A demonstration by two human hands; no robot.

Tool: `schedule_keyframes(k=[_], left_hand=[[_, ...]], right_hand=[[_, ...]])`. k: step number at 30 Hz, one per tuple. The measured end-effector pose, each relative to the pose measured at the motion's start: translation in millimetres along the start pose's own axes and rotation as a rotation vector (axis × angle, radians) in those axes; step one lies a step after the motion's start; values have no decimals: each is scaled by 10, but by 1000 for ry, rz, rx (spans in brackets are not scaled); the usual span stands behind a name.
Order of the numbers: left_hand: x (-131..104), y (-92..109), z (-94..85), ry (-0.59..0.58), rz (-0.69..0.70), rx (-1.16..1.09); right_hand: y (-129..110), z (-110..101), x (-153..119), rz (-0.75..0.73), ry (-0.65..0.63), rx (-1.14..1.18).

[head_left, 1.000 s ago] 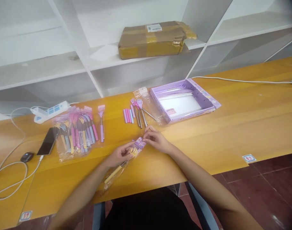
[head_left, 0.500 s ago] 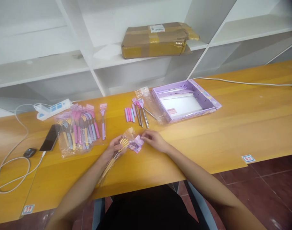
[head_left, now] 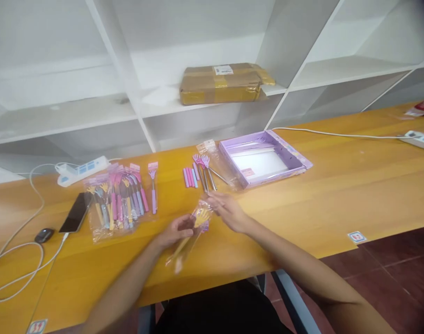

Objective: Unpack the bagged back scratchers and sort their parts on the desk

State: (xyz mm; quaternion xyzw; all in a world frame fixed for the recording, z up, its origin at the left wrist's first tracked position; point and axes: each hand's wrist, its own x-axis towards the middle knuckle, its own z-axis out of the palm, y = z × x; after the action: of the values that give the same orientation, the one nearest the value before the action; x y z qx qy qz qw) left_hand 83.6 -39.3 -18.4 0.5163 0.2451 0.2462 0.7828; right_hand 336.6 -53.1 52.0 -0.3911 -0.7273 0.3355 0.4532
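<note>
A yellow hand-shaped back scratcher (head_left: 201, 217) in a clear plastic bag lies slanted over the table, its handle toward me. My left hand (head_left: 175, 231) is curled at its left side, thumb and fingertips closed on the bagged scratcher below its head. My right hand (head_left: 229, 211) pinches the bag's top end. Beneath the scratcher, a small purple card (head_left: 205, 226) shows only partly. Just beyond my right hand lie unbagged back scratchers (head_left: 204, 162) with metal rods, beside several pink, purple and blue handle sleeves (head_left: 190, 177).
Several bagged back scratchers (head_left: 119, 199) are piled at left, near a phone (head_left: 74, 214), a black mouse-like object (head_left: 44, 235) and a power strip (head_left: 83, 170). A purple box (head_left: 260, 160) stands at back right. A taped carton (head_left: 219, 86) sits on the shelf.
The bagged yellow back scratcher has moved right, over the purple card. My right hand has closed on the bag's top, and my left hand has shifted right. The camera view has tilted up.
</note>
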Motion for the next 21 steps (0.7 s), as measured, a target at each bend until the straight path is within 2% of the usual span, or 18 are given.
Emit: schedule_keyframes(k=[2, 6, 10, 13, 16, 18, 21], left_hand=[[-27, 20, -8, -89, -9, 18], [-73, 31, -11, -182, -121, 70], [-91, -30, 18, -187, -142, 65], [-84, -71, 31, -185, -143, 85], [-81, -63, 30, -140, -103, 155], [-86, -40, 25, -129, -77, 242], [-91, -15, 21, -125, -53, 330]], right_hand=[[-261, -147, 45, -51, 159, -99], [-597, -344, 55, -133, 140, -203], [-675, -401, 47, -78, 361, -179], [-673, -436, 43, -87, 355, -163], [-686, -477, 33, -150, 450, -142], [-707, -463, 24, -155, 418, -95], [-727, -365, 30, -106, 154, -62]])
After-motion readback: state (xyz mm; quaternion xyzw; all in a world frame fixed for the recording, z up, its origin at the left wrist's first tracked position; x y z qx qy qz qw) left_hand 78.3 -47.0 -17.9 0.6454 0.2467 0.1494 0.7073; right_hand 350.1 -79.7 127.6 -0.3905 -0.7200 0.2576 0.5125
